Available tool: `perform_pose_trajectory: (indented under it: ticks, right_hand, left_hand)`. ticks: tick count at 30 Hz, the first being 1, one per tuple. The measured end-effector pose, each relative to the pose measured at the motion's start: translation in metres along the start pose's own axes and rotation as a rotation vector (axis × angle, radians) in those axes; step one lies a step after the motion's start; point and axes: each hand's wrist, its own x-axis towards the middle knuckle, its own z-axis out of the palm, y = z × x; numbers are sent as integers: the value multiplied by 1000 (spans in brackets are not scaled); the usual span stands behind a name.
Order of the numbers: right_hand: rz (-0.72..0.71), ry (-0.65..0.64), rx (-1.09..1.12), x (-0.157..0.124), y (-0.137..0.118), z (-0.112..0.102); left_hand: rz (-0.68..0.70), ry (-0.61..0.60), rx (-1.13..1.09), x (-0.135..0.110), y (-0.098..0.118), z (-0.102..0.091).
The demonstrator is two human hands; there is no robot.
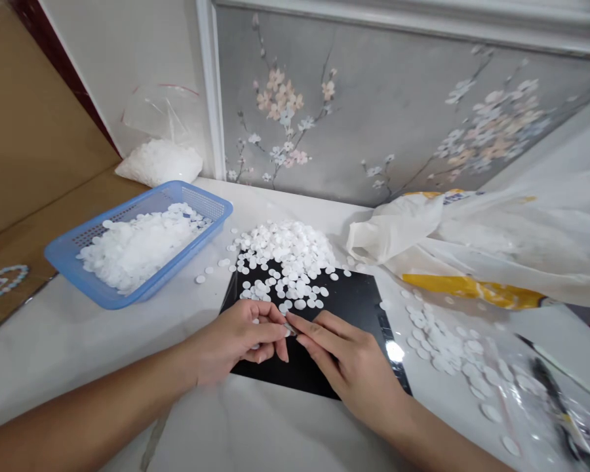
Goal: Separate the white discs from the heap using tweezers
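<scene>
My left hand (255, 334) is closed, with a small white disc (289, 330) pinched at its fingertips and more white showing between its curled fingers. The fingertips of my right hand (347, 354) meet the left ones and press on the same disc. Both hands hover over a black board (358, 295). On the far part of that board, just beyond my fingers, a heap of white discs (295, 249) spreads out, with loose ones scattered toward me. What lies inside the left palm is mostly hidden.
At left stands a blue basket (128, 299) holding many white discs, with a clear bag (160, 160) of white pieces behind it. A large plastic bag (496, 242) lies at right, near scattered discs (442, 341) and a dark pen-like tool (550, 387). A beaded bracelet (4, 280) lies far left.
</scene>
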Motion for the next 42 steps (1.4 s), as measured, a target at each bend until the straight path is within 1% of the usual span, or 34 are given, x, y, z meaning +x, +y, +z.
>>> perform_pose_trajectory:
  ticks: [9,13,22,31,34,36,38,39,40,41,42]
  right_hand:
    - [-11,-20,-19,-1,0,-1]
    - [-30,-9,-40,0,0,-1]
    - [-57,23,-62,0,-1,0]
    - [106,18,64,-1,1,1]
    - [148,31,98,0,2,0]
    - [170,54,118,2,3,-1]
    - [160,52,138,2,2,-3]
    - [133,30,147,2,2,-3]
    - [95,-7,158,1,0,-4]
    - [49,-62,170,0,-3,-4]
    - [-2,-129,173,-2,-6,-3]
  left_hand:
    - [12,-20,38,-1,3,-1]
    - [15,-41,43,-1,2,-3]
    - [-8,-49,57,-2,5,-2]
    - [-18,-40,64,-2,5,-2]
    - [6,-53,60,-1,3,-2]
    - [40,-44,66,-1,6,-4]
    - [124,35,103,-3,15,-12]
    - [199,124,148,-5,22,-18]
    - [292,237,223,-9,31,-26]
    - [407,390,333,-12,41,-35]
    - [510,581,502,-17,50,-45]
